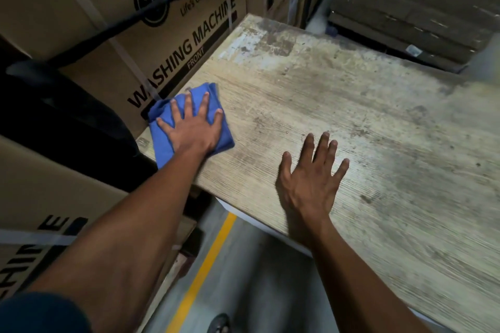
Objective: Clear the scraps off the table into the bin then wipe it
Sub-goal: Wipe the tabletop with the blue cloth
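Note:
A folded blue cloth [165, 140] lies on the near left corner of the worn, stained wooden table [365, 121]. My left hand [193, 127] presses flat on the cloth with fingers spread. My right hand [311, 173] rests palm down on the bare table near its front edge, fingers apart, holding nothing. I see no scraps on the tabletop and no bin in view.
Large cardboard washing machine boxes [173, 35] stand right against the table's left side. A black bag or cover [67, 116] sits left of the corner. Stacked flat cardboard [405, 8] lies beyond the far edge. A yellow floor line [205, 267] runs below the table front.

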Action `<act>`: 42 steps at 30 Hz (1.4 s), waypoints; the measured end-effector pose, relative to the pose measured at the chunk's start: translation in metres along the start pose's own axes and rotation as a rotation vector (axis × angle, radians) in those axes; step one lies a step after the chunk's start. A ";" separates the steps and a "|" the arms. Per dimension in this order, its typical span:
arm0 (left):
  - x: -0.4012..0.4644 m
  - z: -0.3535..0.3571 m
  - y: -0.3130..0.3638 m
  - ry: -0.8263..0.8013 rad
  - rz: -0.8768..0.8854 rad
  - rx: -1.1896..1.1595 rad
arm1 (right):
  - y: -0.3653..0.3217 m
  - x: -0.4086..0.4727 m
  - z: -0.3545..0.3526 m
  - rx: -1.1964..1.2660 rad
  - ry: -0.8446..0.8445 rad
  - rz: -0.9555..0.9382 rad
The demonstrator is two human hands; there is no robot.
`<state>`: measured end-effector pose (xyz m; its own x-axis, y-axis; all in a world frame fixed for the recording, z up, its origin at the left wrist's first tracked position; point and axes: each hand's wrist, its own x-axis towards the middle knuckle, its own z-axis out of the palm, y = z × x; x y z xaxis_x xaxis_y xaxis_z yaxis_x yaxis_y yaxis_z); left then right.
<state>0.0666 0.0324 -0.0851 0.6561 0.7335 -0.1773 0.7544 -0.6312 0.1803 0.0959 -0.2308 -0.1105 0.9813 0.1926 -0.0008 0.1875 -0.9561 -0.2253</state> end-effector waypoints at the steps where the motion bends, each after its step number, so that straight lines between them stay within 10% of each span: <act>1: -0.009 0.004 0.003 -0.002 0.010 0.004 | -0.001 0.000 -0.001 -0.002 -0.007 0.004; 13: -0.062 0.036 0.075 -0.037 0.503 0.103 | -0.004 -0.002 -0.008 -0.011 0.043 0.029; 21: 0.069 -0.003 0.039 -0.036 0.370 0.092 | -0.004 0.026 -0.010 -0.071 0.156 0.035; 28: 0.021 0.007 0.010 0.024 0.124 0.018 | 0.008 0.059 -0.014 -0.047 0.190 0.077; 42: 0.020 0.026 0.116 -0.104 0.600 0.106 | 0.008 0.093 -0.012 -0.001 0.083 0.140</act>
<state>0.1679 -0.0325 -0.0928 0.9611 0.2181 -0.1696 0.2480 -0.9516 0.1816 0.1895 -0.2234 -0.1004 0.9981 0.0385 0.0487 0.0486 -0.9726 -0.2272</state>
